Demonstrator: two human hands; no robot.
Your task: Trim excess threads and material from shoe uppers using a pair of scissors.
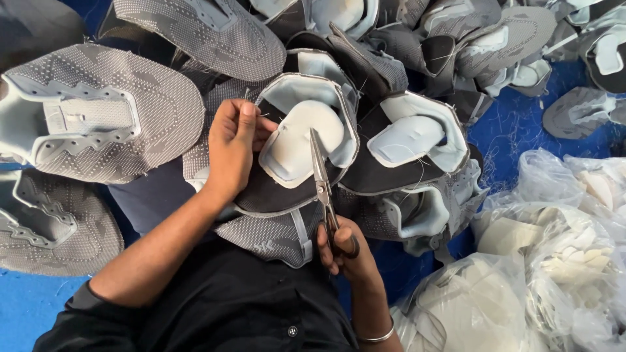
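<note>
Your left hand (231, 153) has its grip clamped on the grey shoe upper (293, 169) lying in your lap, thumb on the pale foam lining (303, 140). Your right hand (342, 251) is closed through the scissors (323, 189), blades shut, tip over the lining. The finger loops are mostly hidden. Plastic bags (541, 261) sit right.

Packages: clear plastic bags (521, 287) of pale cream foam pieces lie heaped at the lower right on the blue surface (26, 306), one crumpled bag against another. No labels, signs or screens are visible.
</note>
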